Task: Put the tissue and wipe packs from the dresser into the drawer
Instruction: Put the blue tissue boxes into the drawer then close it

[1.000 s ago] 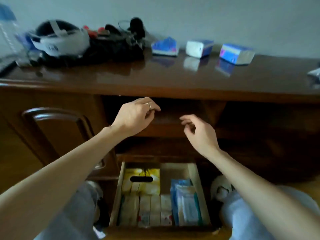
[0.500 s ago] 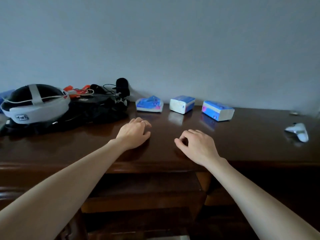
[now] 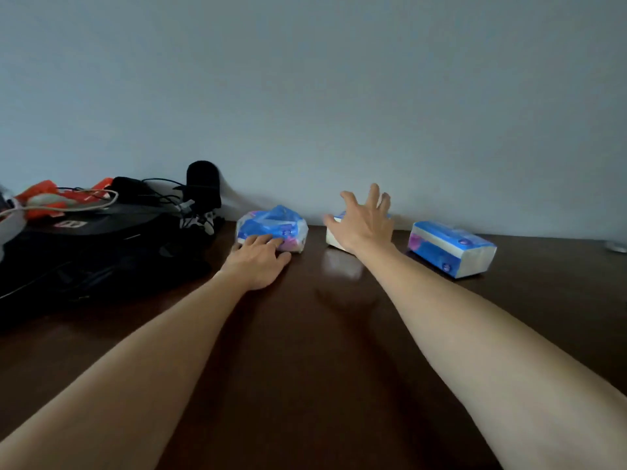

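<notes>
Three blue-and-white tissue packs lie in a row near the wall on the dark wooden dresser top [image 3: 305, 334]. My left hand [image 3: 258, 259] rests flat on the wood with its fingertips touching the front of the crumpled left pack [image 3: 274, 225]. My right hand [image 3: 364, 222] hovers with fingers spread over the middle pack [image 3: 334, 239], hiding most of it. The right pack [image 3: 451, 247] lies untouched. The drawer is out of view.
A black bag [image 3: 101, 252] with cables, an orange item [image 3: 44, 198] and a black microphone [image 3: 203, 184] fills the dresser's left side. A small object [image 3: 615, 246] sits at the far right edge. The wall runs just behind the packs.
Both hands have reached forward from the dresser's front edge to the packs. My view has lifted from the open drawer to the dresser top.
</notes>
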{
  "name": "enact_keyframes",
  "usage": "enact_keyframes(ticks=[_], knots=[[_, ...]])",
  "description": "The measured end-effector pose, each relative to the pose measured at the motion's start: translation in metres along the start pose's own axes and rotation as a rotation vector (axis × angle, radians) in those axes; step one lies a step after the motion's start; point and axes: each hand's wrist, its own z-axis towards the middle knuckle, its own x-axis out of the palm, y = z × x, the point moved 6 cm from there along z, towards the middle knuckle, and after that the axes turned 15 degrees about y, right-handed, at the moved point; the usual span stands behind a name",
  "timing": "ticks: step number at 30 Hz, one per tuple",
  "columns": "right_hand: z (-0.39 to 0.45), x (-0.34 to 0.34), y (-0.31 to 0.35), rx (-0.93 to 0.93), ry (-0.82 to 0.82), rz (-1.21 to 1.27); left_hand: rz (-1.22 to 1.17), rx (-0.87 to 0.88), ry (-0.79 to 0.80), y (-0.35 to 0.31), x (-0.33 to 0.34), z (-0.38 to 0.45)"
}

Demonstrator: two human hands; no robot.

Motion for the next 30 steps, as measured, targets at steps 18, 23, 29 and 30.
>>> enact_keyframes(ticks=[18,23,29,30], knots=[[-0.036,0.029,-0.015,-0.134,0.167,-0.072,0.065,-0.07,-0.201,-0.003,-0.015,-0.044],[-0.119,0.01,-0.015,-0.212,0.189,-0.02,0.115,0.019,-0.281,-0.021,-0.013,-0.124],[-0.255,-0.019,-0.015,-0.323,0.055,0.099,0.075,0.114,-0.43,-0.04,-0.009,-0.239],[-0.28,-0.024,-0.015,-0.347,0.031,0.11,0.066,0.132,-0.459,-0.047,-0.011,-0.261]])
